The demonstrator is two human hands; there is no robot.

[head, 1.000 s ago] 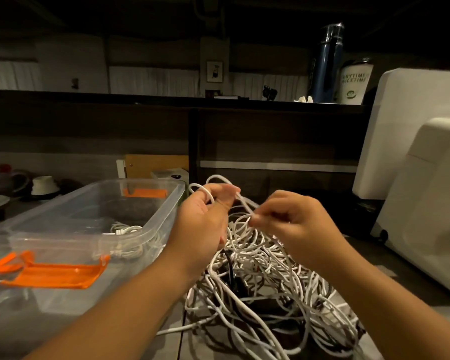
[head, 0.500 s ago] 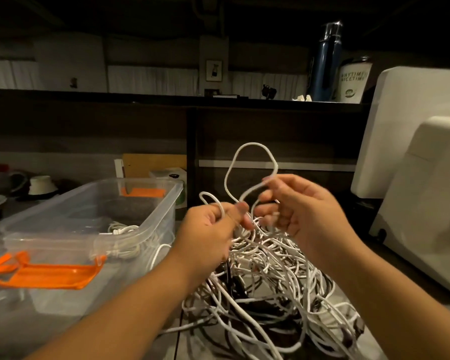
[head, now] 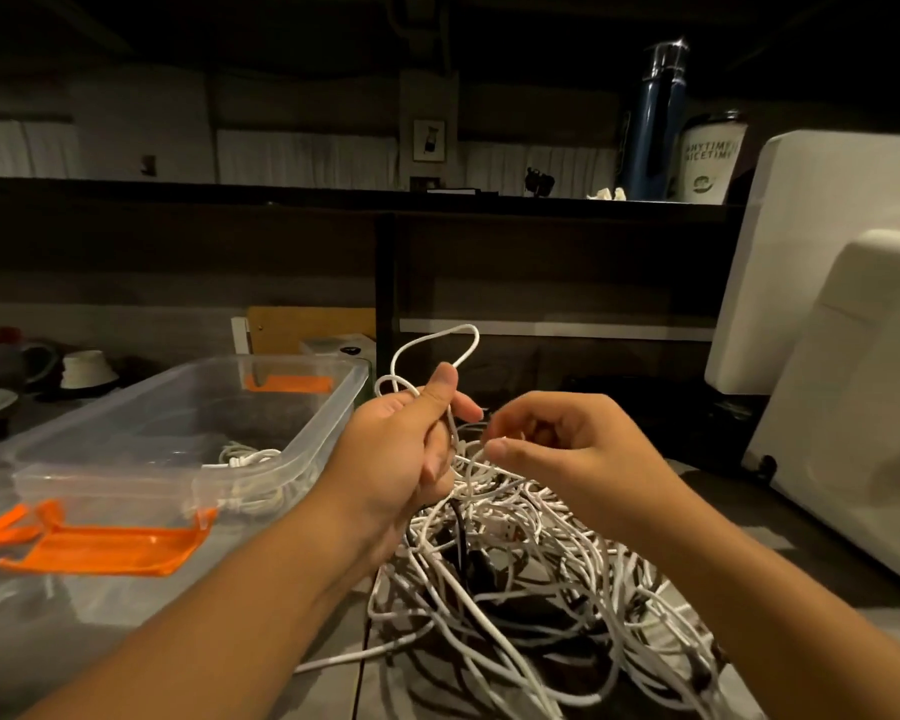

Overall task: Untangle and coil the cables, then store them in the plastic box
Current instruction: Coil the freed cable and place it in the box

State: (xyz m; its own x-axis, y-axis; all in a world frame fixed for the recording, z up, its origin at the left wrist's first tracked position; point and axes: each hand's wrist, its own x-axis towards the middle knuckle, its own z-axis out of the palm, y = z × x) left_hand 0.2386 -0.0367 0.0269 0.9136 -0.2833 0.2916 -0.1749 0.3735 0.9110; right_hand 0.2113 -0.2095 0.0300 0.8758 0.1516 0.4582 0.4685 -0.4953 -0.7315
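Observation:
A big tangle of white cables (head: pixel 541 579) lies on the table in front of me, with a dark cable running through it. My left hand (head: pixel 406 449) grips a white cable whose loop (head: pixel 427 350) stands up above the thumb. My right hand (head: pixel 567 449) is just to the right, thumb and curled fingers pinching a strand of the same tangle. The clear plastic box (head: pixel 313 439) sits to the left, open, with one coiled white cable (head: pixel 245 457) inside.
The box's clear lid with orange clips (head: pixel 105 548) lies at the front left. Two white appliances (head: pixel 853 356) stand at the right. Cups and a plate (head: pixel 84 368) are at the far left. A blue bottle (head: pixel 655 116) stands on the back shelf.
The loop passed from my right hand's side to my left hand, which now holds it. My right hand dropped lower and moved right, taking a strand of the pile.

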